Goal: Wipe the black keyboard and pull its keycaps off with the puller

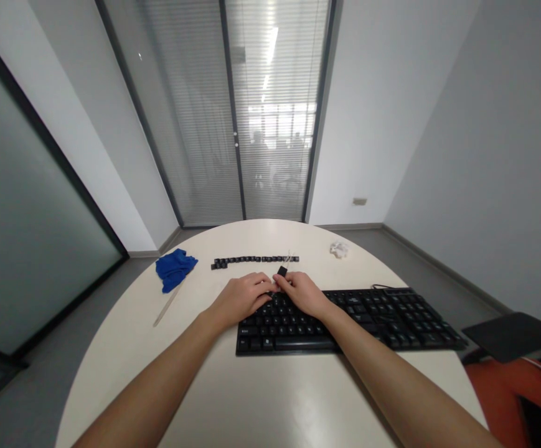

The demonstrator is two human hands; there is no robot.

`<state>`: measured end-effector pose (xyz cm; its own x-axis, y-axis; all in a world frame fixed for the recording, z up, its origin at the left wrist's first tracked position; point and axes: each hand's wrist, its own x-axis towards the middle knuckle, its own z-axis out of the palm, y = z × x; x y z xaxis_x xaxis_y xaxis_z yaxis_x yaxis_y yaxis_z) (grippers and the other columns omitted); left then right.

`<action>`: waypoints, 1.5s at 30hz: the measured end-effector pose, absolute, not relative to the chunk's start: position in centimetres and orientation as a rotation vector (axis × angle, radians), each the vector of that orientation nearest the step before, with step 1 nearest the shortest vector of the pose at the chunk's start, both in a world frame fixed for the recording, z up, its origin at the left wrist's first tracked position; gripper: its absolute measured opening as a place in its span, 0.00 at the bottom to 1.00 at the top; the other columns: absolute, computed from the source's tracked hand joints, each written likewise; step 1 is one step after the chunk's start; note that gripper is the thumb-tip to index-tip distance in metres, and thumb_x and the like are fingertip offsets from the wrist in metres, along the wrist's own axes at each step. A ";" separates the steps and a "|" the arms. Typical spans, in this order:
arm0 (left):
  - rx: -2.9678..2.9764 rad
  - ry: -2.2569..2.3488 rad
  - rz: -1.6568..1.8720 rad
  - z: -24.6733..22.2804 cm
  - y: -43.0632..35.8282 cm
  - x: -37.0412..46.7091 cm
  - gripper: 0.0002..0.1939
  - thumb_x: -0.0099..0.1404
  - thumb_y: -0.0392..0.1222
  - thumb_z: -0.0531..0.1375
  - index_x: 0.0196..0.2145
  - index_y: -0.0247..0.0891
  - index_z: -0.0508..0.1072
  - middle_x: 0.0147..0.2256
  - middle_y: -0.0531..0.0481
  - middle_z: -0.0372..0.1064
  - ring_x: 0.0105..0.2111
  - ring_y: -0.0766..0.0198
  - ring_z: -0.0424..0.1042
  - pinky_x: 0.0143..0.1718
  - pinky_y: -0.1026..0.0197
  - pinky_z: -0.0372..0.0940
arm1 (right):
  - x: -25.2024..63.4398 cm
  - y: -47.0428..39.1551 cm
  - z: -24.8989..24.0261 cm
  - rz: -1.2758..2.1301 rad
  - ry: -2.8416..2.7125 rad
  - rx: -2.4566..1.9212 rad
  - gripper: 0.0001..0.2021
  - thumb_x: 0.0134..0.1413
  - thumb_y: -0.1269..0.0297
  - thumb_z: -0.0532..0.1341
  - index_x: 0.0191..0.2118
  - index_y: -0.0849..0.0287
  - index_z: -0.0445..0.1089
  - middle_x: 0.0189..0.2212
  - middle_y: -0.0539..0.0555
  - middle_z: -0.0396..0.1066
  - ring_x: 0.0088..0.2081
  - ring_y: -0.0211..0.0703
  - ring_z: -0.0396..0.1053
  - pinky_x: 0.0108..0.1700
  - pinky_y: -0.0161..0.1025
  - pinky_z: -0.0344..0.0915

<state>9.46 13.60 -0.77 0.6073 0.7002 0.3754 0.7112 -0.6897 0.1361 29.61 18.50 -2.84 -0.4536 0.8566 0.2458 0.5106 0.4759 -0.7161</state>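
A black keyboard (307,343) lies in front of me, with my two hands meeting over its upper left part. My right hand (304,292) is closed on a keycap puller (282,271), a small black handle whose thin wires point up and away from me. My left hand (246,295) has its fingers bent and pressed together beside the right fingertips, over the keys. Whatever is between the left fingers is too small and covered to make out. Beyond the hands, loose black keycaps (251,259) stand in a row, with a short second row at its left end.
On the round cream table (270,398), a blue cloth (175,269) and a thin pale stick (167,306) lie at left. Crumpled white tissue (339,249) sits at the far right. An orange chair (498,395) stands off the right edge; glass partitions and walls surround the table.
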 end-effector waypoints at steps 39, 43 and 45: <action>-2.152 -1.824 -0.850 -5.5 20.3 1.4 0.10 0.63 0.37 0.61 0.42 0.42 0.77 0.43 0.45 0.74 0.47 0.50 0.67 0.50 0.48 0.64 | 29.5 18.1 -2.3 0.837 -2.092 -1.099 0.23 0.65 0.49 0.53 0.35 0.58 0.80 0.36 0.56 0.79 0.40 0.49 0.75 0.45 0.41 0.64; -2.144 -1.808 -0.821 -5.7 20.3 1.3 0.10 0.63 0.36 0.60 0.42 0.42 0.77 0.44 0.45 0.73 0.47 0.50 0.67 0.50 0.48 0.64 | 29.4 18.1 -2.4 0.849 -2.081 -1.109 0.23 0.65 0.49 0.53 0.35 0.58 0.80 0.36 0.56 0.79 0.41 0.49 0.75 0.46 0.41 0.64; -2.141 -1.800 -0.814 -5.7 20.3 1.3 0.10 0.63 0.36 0.60 0.43 0.41 0.77 0.44 0.45 0.73 0.47 0.50 0.67 0.51 0.49 0.64 | 29.4 18.0 -2.3 0.842 -2.083 -1.113 0.23 0.65 0.49 0.53 0.35 0.58 0.80 0.36 0.56 0.79 0.41 0.49 0.75 0.46 0.41 0.64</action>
<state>1.28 20.28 -5.74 0.0920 0.8332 0.5452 0.9598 -0.2199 0.1742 29.44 18.05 -2.34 -0.4499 0.8648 0.2230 0.4669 0.4406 -0.7667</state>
